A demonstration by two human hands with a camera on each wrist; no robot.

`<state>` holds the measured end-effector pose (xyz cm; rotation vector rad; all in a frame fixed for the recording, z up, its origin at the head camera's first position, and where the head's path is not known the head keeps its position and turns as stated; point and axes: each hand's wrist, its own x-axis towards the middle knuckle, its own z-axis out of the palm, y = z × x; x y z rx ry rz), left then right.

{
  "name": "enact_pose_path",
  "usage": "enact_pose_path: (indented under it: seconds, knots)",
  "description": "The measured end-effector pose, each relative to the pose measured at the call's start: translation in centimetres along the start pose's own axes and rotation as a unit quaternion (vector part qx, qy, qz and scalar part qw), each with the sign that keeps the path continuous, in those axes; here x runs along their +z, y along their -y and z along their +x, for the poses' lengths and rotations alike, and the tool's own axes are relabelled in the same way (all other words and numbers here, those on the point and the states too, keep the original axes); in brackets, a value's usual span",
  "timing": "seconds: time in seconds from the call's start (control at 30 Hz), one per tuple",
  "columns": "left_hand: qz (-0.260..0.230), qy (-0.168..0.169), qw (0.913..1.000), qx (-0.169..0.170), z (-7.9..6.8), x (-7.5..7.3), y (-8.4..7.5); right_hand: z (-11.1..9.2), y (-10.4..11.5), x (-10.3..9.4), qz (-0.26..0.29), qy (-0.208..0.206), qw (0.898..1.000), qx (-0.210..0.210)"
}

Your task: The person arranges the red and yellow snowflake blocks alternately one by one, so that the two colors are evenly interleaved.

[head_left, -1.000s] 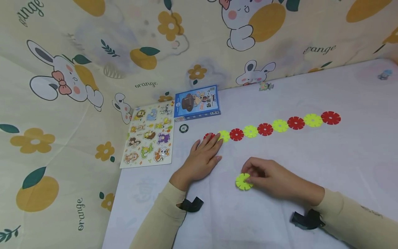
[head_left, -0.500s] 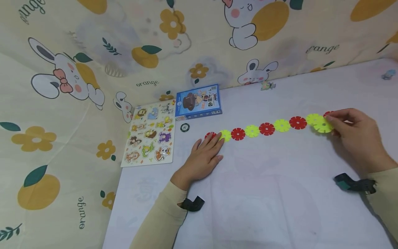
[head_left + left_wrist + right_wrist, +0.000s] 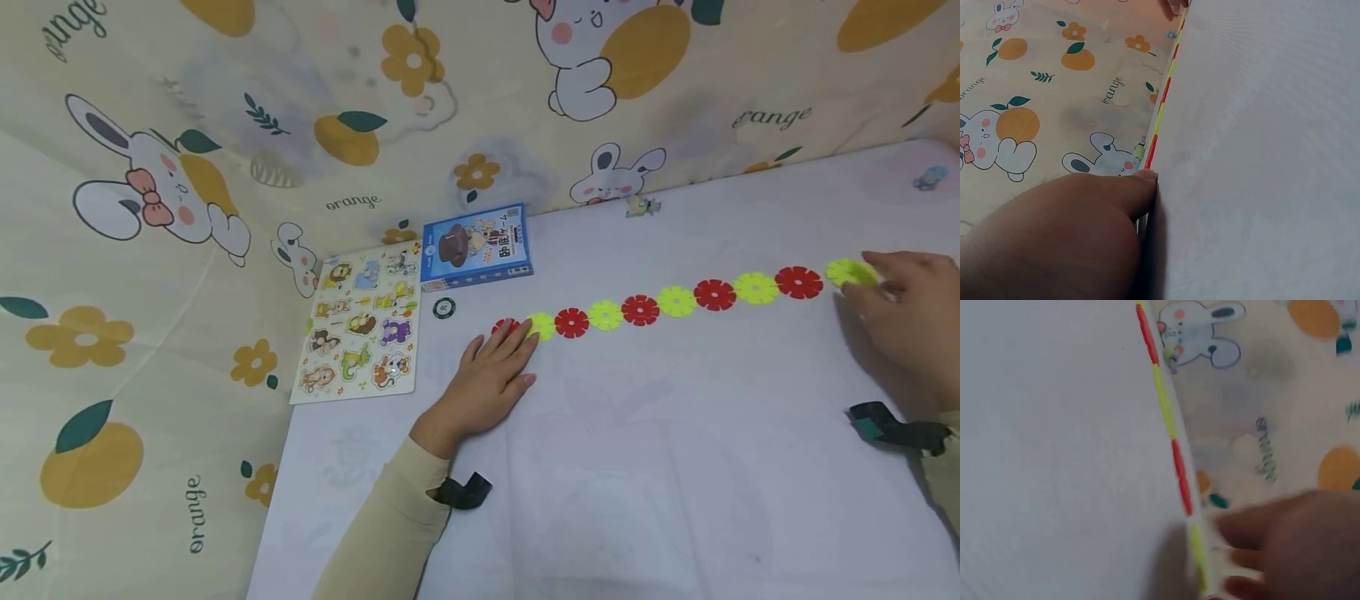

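Red and yellow notched plastic snowflake discs lie in a slanting alternating row on the white tabletop, among them a red disc [image 3: 798, 282]. At the row's left end, my left hand [image 3: 483, 387] rests flat with fingers extended over a red disc [image 3: 501, 327] and the edge of a yellow disc [image 3: 541, 327]. At the right end, my right hand [image 3: 911, 304] has its thumb and index finger at the edges of another yellow snowflake disc [image 3: 849, 272], holding it at table level. A narrow gap separates it from the neighbouring red one. In the right wrist view my right hand [image 3: 1297, 544] is blurred.
A blue card-game box [image 3: 476, 247] and an animal sticker board [image 3: 358, 325] stand at the back left, with a small dark round token [image 3: 444, 308] beside them. Small figures [image 3: 642, 207] lie along the back edge. A patterned cloth [image 3: 285, 75] covers the walls.
My right hand has carried the yellow snowflake disc from the front middle, up past the row, to beyond its right end, down at the table. My left hand has stayed put.
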<state>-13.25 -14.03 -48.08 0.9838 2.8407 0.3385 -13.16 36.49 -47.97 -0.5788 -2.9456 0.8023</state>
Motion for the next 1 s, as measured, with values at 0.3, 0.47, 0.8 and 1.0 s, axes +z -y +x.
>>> enact_pose_path:
  seconds: [0.3, 0.47, 0.8, 1.0]
  knots:
    - [0.012, 0.003, 0.9999, 0.001, 0.1, 0.1, -0.1, -0.6, 1.3, 0.1, -0.122, 0.05, 0.985, -0.111]
    - [0.015, 0.006, 0.9999, -0.002, 0.1, 0.0, -0.2, -1.0, 0.9, -0.1, -0.125, 0.077, 0.984, -0.102]
    - [0.009, 0.006, 0.9999, -0.004, 0.1, 0.1, -0.1, -1.0, 0.3, -0.2, -0.118, 0.084, 0.976, -0.16]
    - [0.002, 0.001, 1.0, -0.003, 0.1, 0.5, 0.1, -0.7, -0.3, 0.0, -0.098, 0.087, 0.978, -0.163]
